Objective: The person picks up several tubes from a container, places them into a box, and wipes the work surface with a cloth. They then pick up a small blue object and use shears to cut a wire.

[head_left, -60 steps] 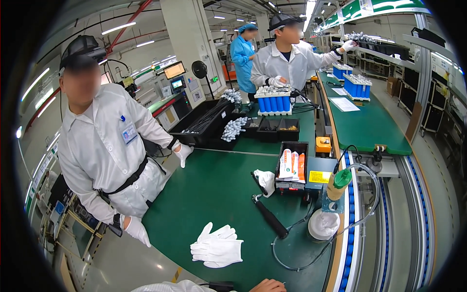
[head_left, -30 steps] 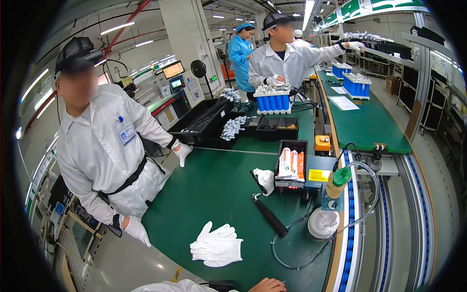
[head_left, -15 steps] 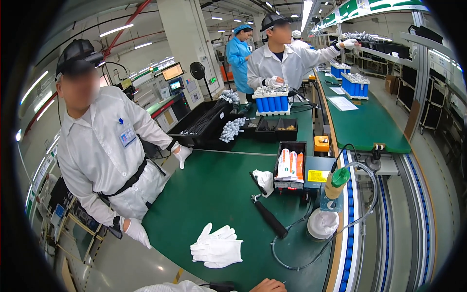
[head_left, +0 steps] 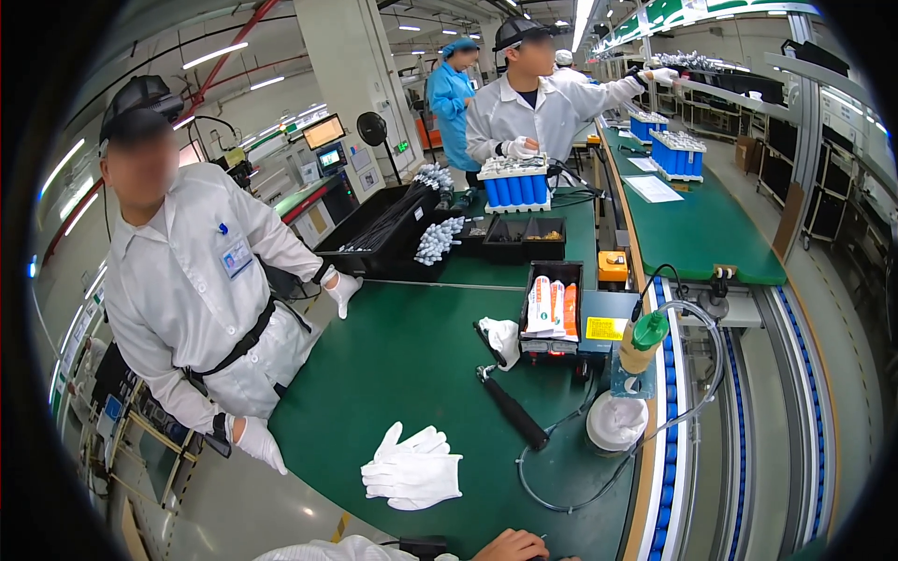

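Note:
My left hand (head_left: pixel 510 545) shows bare at the bottom edge. Its forearm enters from the lower left in a white sleeve (head_left: pixel 332 550), with a black band (head_left: pixel 423 545) near the wrist. The fingers are curled together over something dark, mostly cut off by the picture's edge. My right hand is out of view. Nearest to my left hand, a pair of white gloves (head_left: pixel 412 472) lies flat on the green table (head_left: pixel 337 402), one overlapping the other. A black-handled tool with a metal head (head_left: pixel 513 409) rests farther to the right.
A black bin with tubes (head_left: pixel 552 304), a green-capped bottle (head_left: pixel 644 341), a white tub (head_left: pixel 617 421) and a looped hose stand at right, beside a roller conveyor (head_left: pixel 669 467). A gloved co-worker (head_left: pixel 206 290) leans at the left edge; another (head_left: pixel 543 103) stands behind blue cell packs (head_left: pixel 516 187).
The whole view has shifted slightly, so most things sit a little higher and further left. More of my left hand shows at the bottom edge. The gloves lie unmoved on the table.

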A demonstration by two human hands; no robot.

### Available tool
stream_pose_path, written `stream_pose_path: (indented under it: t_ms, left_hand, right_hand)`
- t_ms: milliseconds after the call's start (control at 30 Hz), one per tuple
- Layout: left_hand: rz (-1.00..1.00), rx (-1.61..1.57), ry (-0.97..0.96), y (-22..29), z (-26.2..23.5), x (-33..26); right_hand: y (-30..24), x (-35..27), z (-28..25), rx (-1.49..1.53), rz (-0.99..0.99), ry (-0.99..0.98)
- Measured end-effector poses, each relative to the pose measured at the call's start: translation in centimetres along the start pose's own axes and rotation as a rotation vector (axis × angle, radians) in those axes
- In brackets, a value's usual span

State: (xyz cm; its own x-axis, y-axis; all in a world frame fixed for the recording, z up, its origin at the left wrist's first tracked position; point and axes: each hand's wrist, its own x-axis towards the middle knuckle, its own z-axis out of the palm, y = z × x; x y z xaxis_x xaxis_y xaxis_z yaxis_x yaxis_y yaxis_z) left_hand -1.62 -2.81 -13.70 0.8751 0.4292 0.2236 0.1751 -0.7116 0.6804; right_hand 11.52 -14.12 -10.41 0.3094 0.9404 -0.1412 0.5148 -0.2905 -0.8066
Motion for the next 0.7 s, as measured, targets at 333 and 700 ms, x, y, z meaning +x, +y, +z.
stream_pose_path:
  t_ms: [333,700]
  left_hand:
    - [-0.002,0.022,0.007,-0.02,0.12,-0.16]
    - [0.005,0.009,0.021,-0.05,0.07,-0.06]
  right_hand:
    - [0.62,0.03,0.63,-0.011,-0.01,0.033]
    - [0.38,0.11,0.42,0.006,0.0,0.019]
